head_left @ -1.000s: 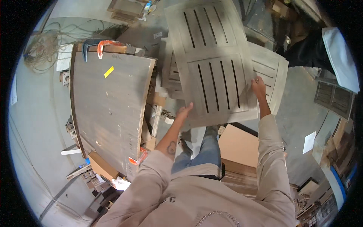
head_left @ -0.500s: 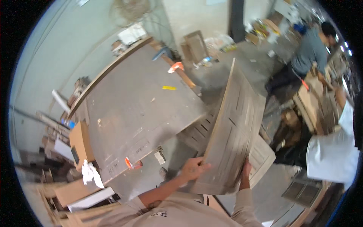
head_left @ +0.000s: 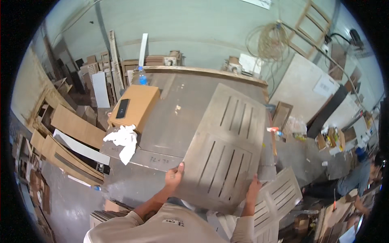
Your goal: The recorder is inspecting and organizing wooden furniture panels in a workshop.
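A grey-brown wooden door panel (head_left: pixel 241 139) with rows of long slots slants over the large workbench (head_left: pixel 166 139), its slotted face toward me. My left hand (head_left: pixel 174 177) grips its left edge near the lower corner, thumb on the face. On the opposite edge, my right hand (head_left: pixel 254 187) is closed round the panel, fingers partly hidden behind it. Whether the far end touches the bench, I cannot tell. Below my right hand lies another slotted panel (head_left: pixel 279 196), partly covered by my arm and the held one.
On the bench's left side are a cardboard box (head_left: pixel 142 105) with a flat black object (head_left: pixel 122 108) on it, a white cloth (head_left: pixel 125 141) and a water bottle (head_left: pixel 142 76). Boards (head_left: pixel 77 129) lean at the left. A co-worker (head_left: pixel 360 178) bends at the far right.
My view has turned, bringing the bench in front of me. The panel, steeply upright and nearly edge-on before, now leans over the bench with its face showing. Both hands still hold it.
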A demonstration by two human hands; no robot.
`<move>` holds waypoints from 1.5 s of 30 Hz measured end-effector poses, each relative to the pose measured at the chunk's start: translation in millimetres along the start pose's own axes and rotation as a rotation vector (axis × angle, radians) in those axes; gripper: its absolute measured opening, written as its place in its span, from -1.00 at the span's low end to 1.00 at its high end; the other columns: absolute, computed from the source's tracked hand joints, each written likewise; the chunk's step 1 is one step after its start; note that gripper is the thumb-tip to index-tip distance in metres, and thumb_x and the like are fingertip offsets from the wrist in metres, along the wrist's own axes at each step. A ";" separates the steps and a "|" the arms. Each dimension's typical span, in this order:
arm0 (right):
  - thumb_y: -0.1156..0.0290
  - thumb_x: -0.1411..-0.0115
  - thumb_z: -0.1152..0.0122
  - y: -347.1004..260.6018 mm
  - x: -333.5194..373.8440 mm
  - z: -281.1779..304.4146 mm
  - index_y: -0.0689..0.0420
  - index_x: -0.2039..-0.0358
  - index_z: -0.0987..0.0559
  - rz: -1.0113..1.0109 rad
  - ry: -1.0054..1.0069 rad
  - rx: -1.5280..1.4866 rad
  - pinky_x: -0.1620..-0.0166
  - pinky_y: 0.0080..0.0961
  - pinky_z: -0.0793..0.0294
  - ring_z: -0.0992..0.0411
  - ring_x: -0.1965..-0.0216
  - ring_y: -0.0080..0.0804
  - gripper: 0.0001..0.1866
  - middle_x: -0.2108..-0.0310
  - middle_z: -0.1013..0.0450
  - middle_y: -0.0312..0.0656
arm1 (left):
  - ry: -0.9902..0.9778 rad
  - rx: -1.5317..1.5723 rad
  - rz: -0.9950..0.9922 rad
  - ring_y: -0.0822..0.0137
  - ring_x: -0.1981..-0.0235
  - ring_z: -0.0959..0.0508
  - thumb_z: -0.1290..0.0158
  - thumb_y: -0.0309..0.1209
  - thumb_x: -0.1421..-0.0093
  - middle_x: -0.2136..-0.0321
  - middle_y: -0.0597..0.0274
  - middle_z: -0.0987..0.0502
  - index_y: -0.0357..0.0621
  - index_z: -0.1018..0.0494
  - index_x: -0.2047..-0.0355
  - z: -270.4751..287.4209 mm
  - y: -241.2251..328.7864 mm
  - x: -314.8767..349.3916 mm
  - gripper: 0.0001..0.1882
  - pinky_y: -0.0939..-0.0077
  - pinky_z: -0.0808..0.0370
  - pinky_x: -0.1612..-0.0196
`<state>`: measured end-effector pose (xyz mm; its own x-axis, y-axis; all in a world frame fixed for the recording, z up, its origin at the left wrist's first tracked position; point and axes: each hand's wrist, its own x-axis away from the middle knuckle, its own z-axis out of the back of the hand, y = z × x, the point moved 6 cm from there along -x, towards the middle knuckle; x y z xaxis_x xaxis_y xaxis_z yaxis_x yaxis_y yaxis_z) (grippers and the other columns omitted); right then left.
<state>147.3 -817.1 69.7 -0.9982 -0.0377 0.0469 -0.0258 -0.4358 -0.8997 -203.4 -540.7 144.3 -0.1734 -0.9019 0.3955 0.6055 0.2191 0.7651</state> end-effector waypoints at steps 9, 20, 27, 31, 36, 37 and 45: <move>-0.01 -0.15 -0.17 -121.9 -16.0 -222.0 0.43 0.34 -0.58 0.043 -0.261 0.199 0.12 -0.25 -0.37 -0.46 0.29 -0.19 -0.41 0.38 -0.53 0.11 | 0.149 0.140 0.041 0.09 0.47 -0.51 0.05 0.27 -0.15 0.62 -0.19 -0.49 -0.45 -0.51 0.51 67.8 -44.5 -168.7 -0.20 0.19 -0.43 0.25; 0.08 -0.11 -0.23 -175.8 -30.0 -367.8 0.33 -0.10 -0.43 -0.084 -0.765 -0.082 -0.06 -0.30 -0.36 -0.35 -0.06 -0.22 -0.33 -0.03 -0.41 -0.01 | 0.409 -0.222 -0.402 -0.13 0.30 -0.57 0.01 0.14 -0.16 0.51 -0.12 -0.56 -0.21 -0.57 0.45 98.6 -7.9 -273.1 -0.42 0.10 -0.46 0.17; 0.08 -0.12 -0.16 -190.5 -100.5 -397.9 0.25 0.02 -0.53 0.136 -0.690 0.302 0.09 -0.17 -0.44 -0.47 0.19 -0.21 -0.45 0.23 -0.52 -0.03 | -0.732 0.047 -0.871 0.14 0.41 -0.53 -0.07 -0.14 -0.24 0.47 0.03 -0.51 -0.25 -0.46 0.41 30.7 206.8 -87.5 -0.64 0.27 -0.43 0.31; 0.05 -0.11 -0.17 -292.2 -71.2 -429.9 0.31 0.05 -0.55 0.419 -0.646 0.526 -0.08 -0.21 -0.36 -0.42 -0.07 0.02 -0.42 0.04 -0.47 0.20 | -0.701 0.144 -1.089 0.05 0.49 -0.46 -0.05 -0.20 -0.25 0.57 -0.07 -0.42 -0.27 -0.31 0.53 9.3 238.0 -46.9 -0.62 0.15 -0.32 0.38; 0.08 -0.09 -0.14 -352.1 -91.3 -406.0 0.32 0.35 -0.63 0.542 -0.542 0.567 0.06 -0.26 -0.46 -0.53 0.12 -0.03 -0.53 0.26 -0.53 0.22 | -1.050 0.350 -1.346 0.01 0.57 -0.36 0.01 -0.32 -0.27 0.65 -0.05 -0.33 -0.23 -0.24 0.55 53.5 277.5 -2.5 -0.68 0.15 -0.25 0.46; 0.12 -0.11 -0.14 -350.5 -101.3 -398.5 0.30 0.31 -0.62 0.461 -0.613 0.552 0.10 -0.31 -0.48 -0.54 0.17 -0.08 -0.57 0.30 -0.54 0.16 | -1.224 0.373 -1.348 0.04 0.58 -0.36 0.01 -0.32 -0.27 0.65 -0.03 -0.32 -0.22 -0.24 0.55 66.9 279.8 8.4 -0.68 0.17 -0.25 0.47; 0.29 -0.30 0.05 -332.4 -119.3 -356.9 0.26 0.08 -0.35 -0.325 -0.454 -1.042 0.12 -0.26 -0.58 -0.53 0.18 -0.16 -0.68 0.20 -0.51 0.02 | -1.575 0.385 -0.522 0.52 0.50 -0.36 0.11 -0.32 -0.37 0.56 0.46 -0.33 -0.18 -0.42 0.35 57.5 221.2 -23.6 -0.78 0.53 -0.35 0.41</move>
<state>255.6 -346.8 208.3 -0.8313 -0.4683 0.2993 -0.5165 0.4520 -0.7273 -110.0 -449.5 333.5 -0.9654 0.2603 -0.0170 0.0710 0.3249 0.9431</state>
